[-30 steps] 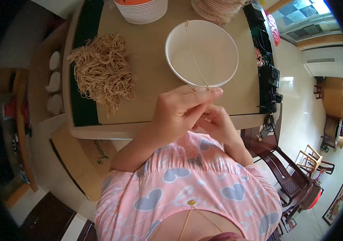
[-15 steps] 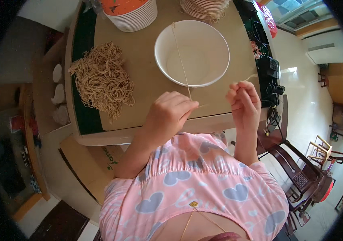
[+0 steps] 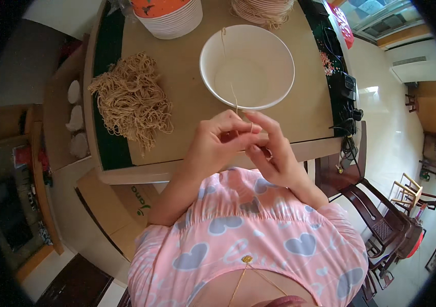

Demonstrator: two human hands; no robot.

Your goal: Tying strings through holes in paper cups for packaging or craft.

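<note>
Though two hands' fingers [image 3: 239, 124], one cord [image 3: 235, 96].

I have the bare left hand [image 3: 223, 134] and bare right hand [image 3: 273, 151] together, fingers curled, fingertips bunched close, bare forearms [image 3: 176, 189] angled inward.

The person [image 3: 279, 225] I'm watching is wearing a pink short-sleeved top [image 3: 259, 235] with grey hearts [image 3: 191, 257], pale script [image 3: 232, 251] and a gathered seam [image 3: 223, 219], and a gold chain [image 3: 238, 285] carrying a round pendant [image 3: 247, 259].
</note>
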